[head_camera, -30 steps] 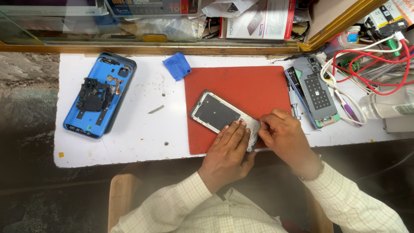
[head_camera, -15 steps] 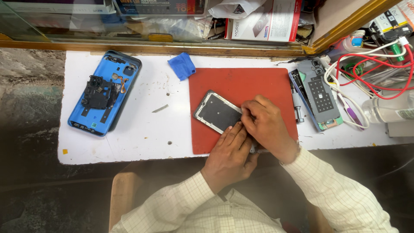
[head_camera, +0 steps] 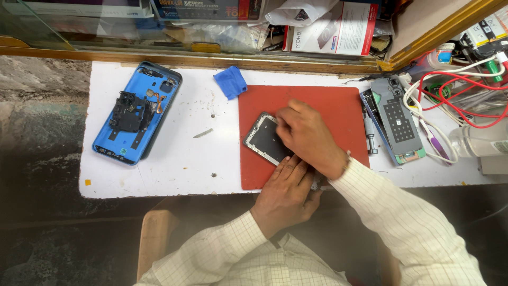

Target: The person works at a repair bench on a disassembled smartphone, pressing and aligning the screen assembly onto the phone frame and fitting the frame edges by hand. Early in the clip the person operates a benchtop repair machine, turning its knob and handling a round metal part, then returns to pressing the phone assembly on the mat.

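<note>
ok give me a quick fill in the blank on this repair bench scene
1. Both hands work on a phone lying on a ____ mat.
2. The right hand lies over the phone; the left hand sits at the mat's ____ edge.
3. The small cloth by the mat is ____.
4. The blue phone shell lies to the mat's ____.

Answers: red; near; blue; left

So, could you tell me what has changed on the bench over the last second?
The right hand has slid from the near right end of the phone panel up and leftwards across it, and now covers most of its right side, fingertips at the far edge. The left hand stays pressed at the near end. The panel is still on the red mat; the blue back cover and blue cloth have not moved.
</note>
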Available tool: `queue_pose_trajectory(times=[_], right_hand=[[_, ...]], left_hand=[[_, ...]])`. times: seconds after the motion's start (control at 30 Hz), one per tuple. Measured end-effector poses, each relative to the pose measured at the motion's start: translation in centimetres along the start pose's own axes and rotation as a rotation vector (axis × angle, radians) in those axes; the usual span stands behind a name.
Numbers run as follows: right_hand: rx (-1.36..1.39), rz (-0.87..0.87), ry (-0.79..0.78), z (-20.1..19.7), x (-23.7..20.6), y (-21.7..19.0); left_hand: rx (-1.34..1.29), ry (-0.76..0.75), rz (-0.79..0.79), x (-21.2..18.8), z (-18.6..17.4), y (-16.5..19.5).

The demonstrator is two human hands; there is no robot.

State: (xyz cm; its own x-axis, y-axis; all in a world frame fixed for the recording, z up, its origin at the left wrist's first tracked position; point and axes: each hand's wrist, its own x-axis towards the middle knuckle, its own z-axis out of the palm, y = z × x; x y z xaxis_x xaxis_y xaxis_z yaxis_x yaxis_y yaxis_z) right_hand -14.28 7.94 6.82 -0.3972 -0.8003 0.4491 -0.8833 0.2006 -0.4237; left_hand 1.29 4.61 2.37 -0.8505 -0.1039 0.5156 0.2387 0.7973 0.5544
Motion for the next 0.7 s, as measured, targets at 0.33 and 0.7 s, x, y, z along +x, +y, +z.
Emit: queue_pose_trajectory(times=[0.33,0.7], right_hand=[[-0.037,0.165,-0.028,-6.3,-8.3,0.0],[-0.041,-0.136,-0.186,-3.8,-1.6,1.1]], left_hand=[[0.029,-0.023,-0.008,0.0,-0.1,0.1],[0.018,-0.024,-0.008,0.0,-0.1,0.1]])
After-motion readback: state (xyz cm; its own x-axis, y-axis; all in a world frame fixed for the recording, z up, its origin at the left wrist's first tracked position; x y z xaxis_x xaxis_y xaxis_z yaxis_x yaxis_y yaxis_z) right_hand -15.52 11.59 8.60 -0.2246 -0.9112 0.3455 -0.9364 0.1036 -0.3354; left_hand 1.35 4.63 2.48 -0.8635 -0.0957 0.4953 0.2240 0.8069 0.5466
